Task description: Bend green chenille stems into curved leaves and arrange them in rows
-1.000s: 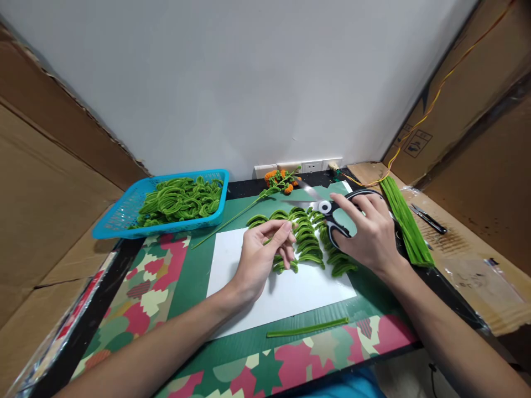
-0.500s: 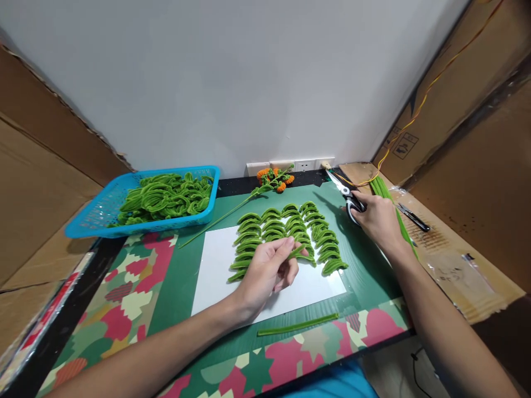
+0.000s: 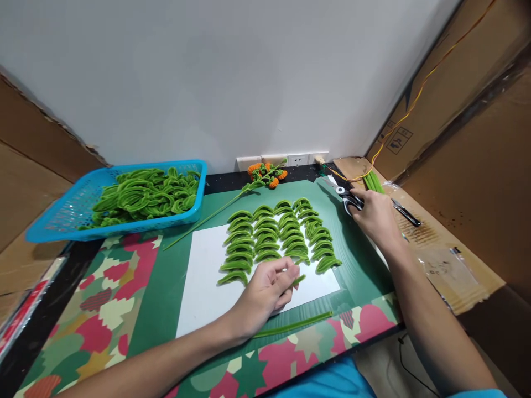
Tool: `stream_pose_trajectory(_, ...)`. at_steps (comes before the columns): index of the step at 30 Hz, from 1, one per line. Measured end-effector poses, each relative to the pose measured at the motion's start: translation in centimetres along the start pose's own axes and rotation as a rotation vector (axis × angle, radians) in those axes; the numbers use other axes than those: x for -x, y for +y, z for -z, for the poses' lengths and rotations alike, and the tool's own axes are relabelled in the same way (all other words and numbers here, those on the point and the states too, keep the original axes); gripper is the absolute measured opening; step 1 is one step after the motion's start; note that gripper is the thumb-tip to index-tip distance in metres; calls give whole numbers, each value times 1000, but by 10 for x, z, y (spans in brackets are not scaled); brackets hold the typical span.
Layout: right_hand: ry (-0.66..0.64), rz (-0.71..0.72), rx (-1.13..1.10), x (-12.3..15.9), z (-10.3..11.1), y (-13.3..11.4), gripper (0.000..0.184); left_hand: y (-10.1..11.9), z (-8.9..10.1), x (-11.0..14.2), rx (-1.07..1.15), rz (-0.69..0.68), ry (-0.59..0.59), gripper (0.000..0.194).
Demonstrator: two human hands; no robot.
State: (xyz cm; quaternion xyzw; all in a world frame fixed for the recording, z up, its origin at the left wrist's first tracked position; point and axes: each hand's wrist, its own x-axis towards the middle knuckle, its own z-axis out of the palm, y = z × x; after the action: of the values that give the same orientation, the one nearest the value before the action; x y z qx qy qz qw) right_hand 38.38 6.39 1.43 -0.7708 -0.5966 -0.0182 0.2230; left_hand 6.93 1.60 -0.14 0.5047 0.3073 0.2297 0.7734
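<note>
My left hand [image 3: 271, 284] is closed over the white sheet [image 3: 203, 298], pinching a short green pipe cleaner piece [image 3: 299, 279] whose end sticks out past the fingertips. My right hand [image 3: 375, 215], at the back right of the green mat [image 3: 360, 260], has its fingers around the black and white handles of a pair of scissors [image 3: 342, 193]. The blades point away toward the wall. Rows of curved green pipe cleaner leaves [image 3: 265, 237] lie on the sheet and mat beyond my left hand. A straight green pipe cleaner [image 3: 294, 326] lies near the front edge.
A blue basket [image 3: 53, 221] of green pipe cleaner loops stands at the back left. An orange-flowered pipe cleaner stem [image 3: 265, 179] lies by the sockets [image 3: 297, 160]. On the right are green pipe cleaners [image 3: 373, 181], a utility knife [image 3: 406, 213] and cardboard [image 3: 464, 276].
My left hand has come down and nearer, away from the leaf rows, still pinching the green piece. My right hand stays on the scissors at the back right. The view has shifted slightly.
</note>
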Motion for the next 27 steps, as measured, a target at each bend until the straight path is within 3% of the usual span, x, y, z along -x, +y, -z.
stream_pose_trajectory(6,-86,-64,99,0,-3,3,46,5,-1,2,-56,-9,-61,46)
stream_pose_trajectory(11,-144,-63,197,2,-4,0,42,7,-1,2,-2,8,-42,48)
stream_pose_trajectory(21,-219,39,186,-1,-6,16,39,7,3,4,-64,11,-3,45)
stream_pose_trajectory(24,-87,118,62,0,-1,5,32,8,1,4,-81,-3,43,45)
stream_pose_trajectory(26,32,275,-195,5,4,-13,20,7,1,4,-72,-8,54,45)
stream_pose_trajectory(27,13,399,-353,10,7,-25,16,7,0,5,-65,-10,55,46)
